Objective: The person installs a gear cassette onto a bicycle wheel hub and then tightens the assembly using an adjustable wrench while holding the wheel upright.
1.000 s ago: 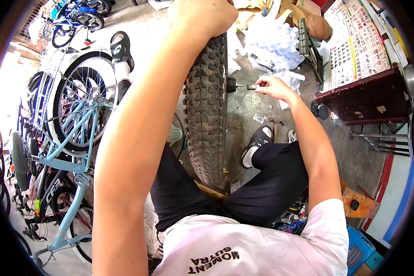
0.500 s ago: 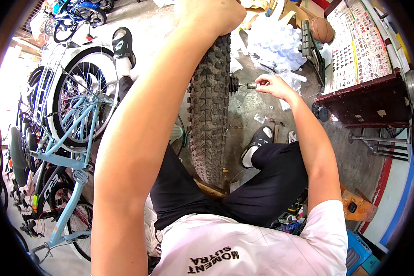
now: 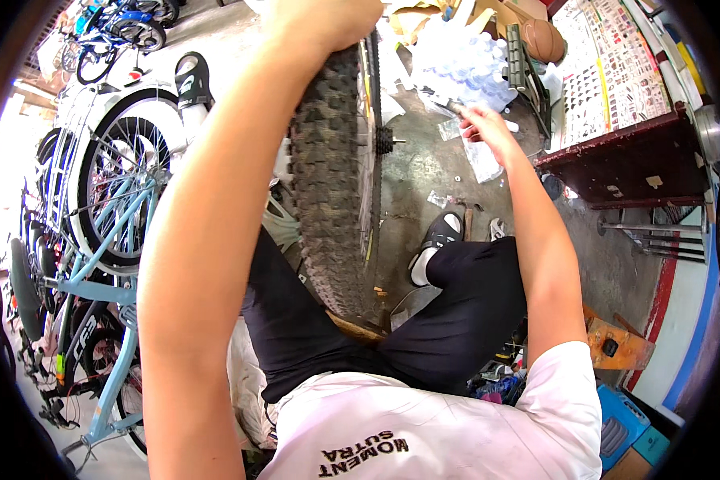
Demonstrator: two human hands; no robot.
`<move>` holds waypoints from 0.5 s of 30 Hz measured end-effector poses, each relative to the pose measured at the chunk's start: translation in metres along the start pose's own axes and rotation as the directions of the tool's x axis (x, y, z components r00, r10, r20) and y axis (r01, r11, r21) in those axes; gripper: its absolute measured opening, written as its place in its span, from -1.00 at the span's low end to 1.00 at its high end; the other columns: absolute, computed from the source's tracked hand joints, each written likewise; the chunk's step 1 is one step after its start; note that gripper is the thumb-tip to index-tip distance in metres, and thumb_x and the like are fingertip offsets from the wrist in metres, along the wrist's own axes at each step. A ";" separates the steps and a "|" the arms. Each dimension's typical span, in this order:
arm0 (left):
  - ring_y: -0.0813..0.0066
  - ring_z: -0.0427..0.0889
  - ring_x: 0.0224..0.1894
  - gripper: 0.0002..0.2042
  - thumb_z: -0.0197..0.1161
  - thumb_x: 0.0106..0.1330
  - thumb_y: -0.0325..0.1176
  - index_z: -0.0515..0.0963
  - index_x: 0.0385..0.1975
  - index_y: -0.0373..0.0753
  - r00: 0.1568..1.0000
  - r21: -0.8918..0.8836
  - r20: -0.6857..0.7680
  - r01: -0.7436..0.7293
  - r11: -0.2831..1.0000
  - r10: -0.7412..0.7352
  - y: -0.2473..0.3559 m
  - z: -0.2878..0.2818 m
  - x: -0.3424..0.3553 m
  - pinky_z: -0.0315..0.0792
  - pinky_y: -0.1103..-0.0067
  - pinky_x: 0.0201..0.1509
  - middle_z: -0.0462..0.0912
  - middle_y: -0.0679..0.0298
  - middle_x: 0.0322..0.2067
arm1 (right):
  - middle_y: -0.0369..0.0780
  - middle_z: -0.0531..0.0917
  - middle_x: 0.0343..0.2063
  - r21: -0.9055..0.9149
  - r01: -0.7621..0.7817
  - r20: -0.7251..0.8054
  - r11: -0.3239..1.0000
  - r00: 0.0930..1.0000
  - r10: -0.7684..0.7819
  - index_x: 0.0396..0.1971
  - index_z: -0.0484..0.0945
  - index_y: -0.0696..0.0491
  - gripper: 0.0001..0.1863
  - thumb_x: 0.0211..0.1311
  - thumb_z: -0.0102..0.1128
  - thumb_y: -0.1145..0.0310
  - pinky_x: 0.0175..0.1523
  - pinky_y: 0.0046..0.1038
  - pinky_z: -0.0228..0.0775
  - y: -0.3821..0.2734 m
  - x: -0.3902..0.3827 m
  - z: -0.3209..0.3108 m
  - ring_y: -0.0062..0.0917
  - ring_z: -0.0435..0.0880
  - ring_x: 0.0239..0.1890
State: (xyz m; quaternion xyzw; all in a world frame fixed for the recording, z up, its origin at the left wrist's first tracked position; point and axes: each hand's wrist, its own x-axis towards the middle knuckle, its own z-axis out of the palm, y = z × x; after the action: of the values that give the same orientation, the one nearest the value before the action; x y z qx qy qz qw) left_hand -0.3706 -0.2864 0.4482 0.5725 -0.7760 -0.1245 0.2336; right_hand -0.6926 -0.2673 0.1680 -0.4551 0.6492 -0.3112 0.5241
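Observation:
My left hand (image 3: 348,20) is closed over the top of an upright bicycle wheel with a knobby black tyre (image 3: 324,176) standing between my legs; its fingertips are hidden. On the wheel's right side is a dark sprocket cluster (image 3: 382,139) with a thin axle (image 3: 400,141) sticking out. My right hand (image 3: 480,128) is up and to the right of the axle, apart from it, with fingers closed on a small metal cylinder tool (image 3: 456,106), partly blurred against the white plastic bags (image 3: 456,60) behind it.
Several bicycles (image 3: 116,184) lean at the left. At the right stand a dark red board ledge (image 3: 616,168) with printed charts above, a brown ball (image 3: 544,42) and metal racks (image 3: 648,240). A hammer (image 3: 467,220) lies near my right foot. An orange wooden board (image 3: 616,344) is low right.
My right hand has moved from beside the axle up and away with the metal tool. The wheel and my left hand have shifted left in the picture, showing more of the wheel's right side.

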 end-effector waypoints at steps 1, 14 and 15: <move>0.05 0.76 -0.11 -0.76 0.25 0.19 -0.27 0.80 -0.23 -0.09 1.000 0.011 -0.009 0.027 1.000 -0.027 0.000 -0.001 0.001 0.61 0.29 0.06 0.78 0.01 -0.20 | -0.30 0.67 -0.34 0.036 0.016 -0.082 0.999 0.997 -0.013 -0.12 0.63 0.09 -0.58 0.42 0.25 -0.03 -0.27 -0.54 0.48 0.004 0.000 -0.011 -0.65 0.63 -0.38; 0.34 0.76 -0.11 -0.68 0.25 0.26 -0.15 0.76 -0.12 -0.17 0.982 0.120 0.003 -0.188 0.975 0.189 -0.083 0.009 0.046 0.52 0.50 0.10 0.80 0.21 -0.18 | -0.31 0.65 -0.47 0.163 -0.038 -0.503 0.986 0.857 0.116 -0.34 0.63 0.15 -0.58 0.28 0.41 0.03 -0.46 -0.59 0.39 0.059 -0.057 -0.087 -0.67 0.58 -0.52; 0.41 0.74 -0.13 -0.69 0.25 0.27 -0.20 0.76 -0.11 -0.20 0.983 0.070 0.056 -0.181 0.981 0.177 -0.091 0.006 0.051 0.52 0.54 0.08 0.80 0.22 -0.18 | -0.31 0.65 -0.47 0.149 -0.043 -0.504 0.988 0.856 0.113 -0.33 0.64 0.15 -0.58 0.28 0.41 0.03 -0.45 -0.59 0.40 0.064 -0.054 -0.092 -0.67 0.58 -0.52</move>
State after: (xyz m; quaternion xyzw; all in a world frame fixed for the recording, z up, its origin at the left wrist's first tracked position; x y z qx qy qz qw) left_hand -0.3098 -0.3640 0.4124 0.5053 -0.8342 -0.0880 0.2028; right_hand -0.7959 -0.1991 0.1571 -0.2938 0.7607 -0.4413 0.3746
